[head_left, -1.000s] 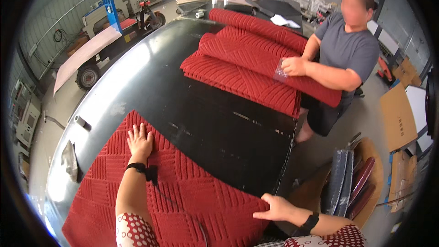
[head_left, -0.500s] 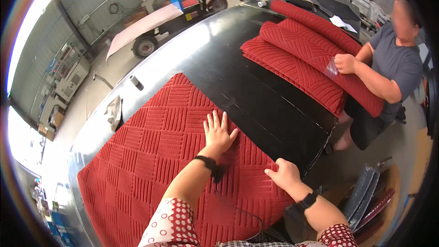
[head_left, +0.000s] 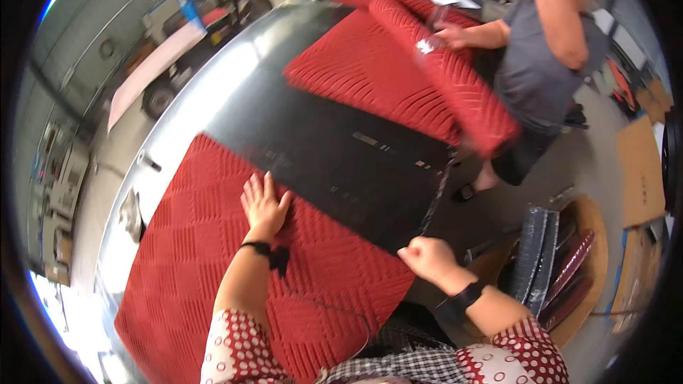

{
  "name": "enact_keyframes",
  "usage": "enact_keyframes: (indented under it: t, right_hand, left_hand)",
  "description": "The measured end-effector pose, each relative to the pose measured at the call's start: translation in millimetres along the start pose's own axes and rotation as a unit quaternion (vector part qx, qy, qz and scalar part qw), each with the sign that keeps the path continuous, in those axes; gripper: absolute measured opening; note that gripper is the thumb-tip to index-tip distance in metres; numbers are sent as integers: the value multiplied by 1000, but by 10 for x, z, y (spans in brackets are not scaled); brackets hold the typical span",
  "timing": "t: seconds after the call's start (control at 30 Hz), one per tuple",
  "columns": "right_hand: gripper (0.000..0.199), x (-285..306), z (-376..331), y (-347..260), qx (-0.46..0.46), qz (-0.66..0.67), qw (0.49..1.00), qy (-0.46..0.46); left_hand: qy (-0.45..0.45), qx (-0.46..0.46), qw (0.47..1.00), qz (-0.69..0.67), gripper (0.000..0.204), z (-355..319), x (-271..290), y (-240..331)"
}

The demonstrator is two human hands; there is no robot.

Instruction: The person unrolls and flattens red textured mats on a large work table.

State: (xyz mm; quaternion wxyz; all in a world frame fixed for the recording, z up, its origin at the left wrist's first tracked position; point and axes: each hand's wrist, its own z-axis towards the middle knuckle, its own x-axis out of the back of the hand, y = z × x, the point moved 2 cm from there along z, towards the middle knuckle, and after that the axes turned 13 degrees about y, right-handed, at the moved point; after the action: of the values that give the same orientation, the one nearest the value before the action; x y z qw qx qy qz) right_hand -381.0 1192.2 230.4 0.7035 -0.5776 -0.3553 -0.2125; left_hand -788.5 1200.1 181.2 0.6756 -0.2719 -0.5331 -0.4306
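Observation:
A red ribbed mat (head_left: pixel 213 242) with a block pattern lies across the near part of the dark table. My left hand (head_left: pixel 265 206) rests on it, palm down with fingers spread, close to its far edge. By the mat's right-hand corner my right hand (head_left: pixel 429 262) is curled into a fist; what it holds, if anything, is hidden. Across the table, a co-worker (head_left: pixel 544 57) has one hand (head_left: pixel 455 35) at a folded roll of red mat (head_left: pixel 455 75), with clear plastic there. The other arm is raised. Another red mat (head_left: pixel 370 64) lies flat beside that roll.
The dark tabletop (head_left: pixel 341 149) shows between the mats. At lower right, a cardboard box (head_left: pixel 594 256) holds wrapped rolls (head_left: pixel 537 249). A grey cloth (head_left: pixel 131 215) and a small cylinder (head_left: pixel 148 162) sit at the left table edge. Beyond stands a flatbed cart (head_left: pixel 153 75).
My view has swung right. My right hand has moved along the mat's edge to its corner and closed more. The co-worker has raised one arm, and the far folded mat is spread wider.

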Motion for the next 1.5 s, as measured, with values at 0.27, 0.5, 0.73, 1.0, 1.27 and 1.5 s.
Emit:
enact_keyframes:
  t: [0.27, 0.5, 0.73, 1.0, 1.27, 1.5]
  right_hand:
    - [87, -784, -528, -288, 336, -94, 935, -71]
    - [83, -660, -485, -268, 344, -128, 927, -81]
    - [36, -388, -161, -7, 335, 175, 914, -149]
    - [26, 840, -77, 1409, 99, 48, 980, 164]
    - [21, 1866, 147, 555, -7, 574, 818, 29]
    - [47, 2824, 73, -2080, 628, 550, 550, -36]
  left_hand:
    - [18, -7, 1000, -13, 73, -397, 96, 257]
    - [-55, -193, 972, -118, 61, -1634, 454, 1283]
    - [-144, -220, 951, -164, 71, -1493, 609, 1056]
    - [125, 141, 979, 75, 57, -2858, 1197, -1032]
    - [322, 84, 872, -359, 71, -3760, 567, -2123]
    - [122, 269, 955, 18, 65, -3543, 932, -1690]
